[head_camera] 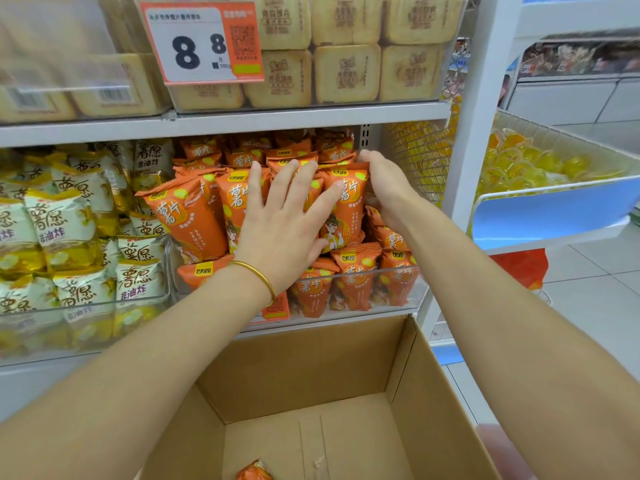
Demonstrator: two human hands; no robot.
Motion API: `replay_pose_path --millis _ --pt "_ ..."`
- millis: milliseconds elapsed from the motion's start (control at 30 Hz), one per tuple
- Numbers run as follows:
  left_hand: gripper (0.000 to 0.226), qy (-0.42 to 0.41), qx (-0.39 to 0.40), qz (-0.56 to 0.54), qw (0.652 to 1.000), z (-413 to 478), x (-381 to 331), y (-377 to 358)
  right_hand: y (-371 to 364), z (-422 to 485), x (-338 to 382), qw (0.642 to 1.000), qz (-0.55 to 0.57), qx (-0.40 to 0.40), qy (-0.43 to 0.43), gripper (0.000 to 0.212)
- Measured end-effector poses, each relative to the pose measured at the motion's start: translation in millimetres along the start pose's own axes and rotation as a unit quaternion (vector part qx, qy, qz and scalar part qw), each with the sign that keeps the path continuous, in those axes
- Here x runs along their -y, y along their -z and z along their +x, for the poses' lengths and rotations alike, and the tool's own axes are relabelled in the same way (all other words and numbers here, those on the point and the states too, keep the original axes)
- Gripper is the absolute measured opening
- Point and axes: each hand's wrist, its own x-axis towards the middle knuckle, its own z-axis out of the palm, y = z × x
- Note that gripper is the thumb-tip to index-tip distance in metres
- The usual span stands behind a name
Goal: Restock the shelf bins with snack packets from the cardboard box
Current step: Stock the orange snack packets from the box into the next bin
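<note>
A clear shelf bin on the middle shelf is heaped with orange snack packets. My left hand, with a gold bangle on the wrist, lies flat with spread fingers against the front of the pile. My right hand cups the right side of an upright orange packet at the top of the heap, fingers reaching behind it. Below, the open cardboard box shows its bare bottom, with one orange packet lying at the lower edge of the view.
A neighbouring bin of white-and-yellow packets stands to the left. Above, a shelf carries tan square packs and an orange price tag. A wire basket of yellow jelly cups juts out at the right, over the tiled floor.
</note>
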Motion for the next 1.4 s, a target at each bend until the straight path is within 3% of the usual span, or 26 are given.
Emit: replay_pose_path --millis 167,367,800,933,1067,1133,1233,1300,1400 --pt "0.081 0.012 -0.010 -0.003 1.000 1.0 -3.2 -1.9 14.4 3.4 -9.0 0.998 -0.016 0.054 0.019 0.040" --pt "0.082 0.022 -0.002 0.002 1.000 2.2 -4.9 -3.0 6.0 7.5 -15.2 0.995 -0.086 0.047 0.012 0.031" --pt "0.072 0.011 0.013 -0.009 1.000 -0.5 -9.3 7.8 19.1 -3.4 -17.5 0.997 -0.042 0.012 0.058 0.043" --pt "0.066 0.004 -0.006 -0.026 1.000 -5.6 -10.9 16.6 28.3 -31.2 -13.7 0.991 -0.057 -0.053 0.107 0.027" --pt "0.048 -0.020 -0.078 -0.082 0.993 -42.0 -13.0 31.8 32.2 -97.2 -13.3 0.978 -0.045 -0.114 0.167 0.011" --pt "0.039 -0.057 -0.065 -0.114 0.990 -77.3 -13.3 39.5 23.5 -134.9 -17.0 0.979 -0.029 -0.067 0.192 0.016" --pt "0.031 -0.139 0.090 -0.111 0.980 -141.9 -6.0 41.7 -7.7 -168.3 -43.0 0.984 -0.089 0.095 0.124 0.016" --pt "0.027 -0.158 0.199 -0.107 0.961 -182.1 6.4 36.1 -34.9 -177.3 -77.7 0.965 -0.167 0.191 0.067 0.015" --pt "0.026 -0.154 0.289 -0.117 0.938 -220.6 24.5 27.7 -74.7 -182.6 -153.8 0.924 -0.248 0.290 -0.035 0.009"
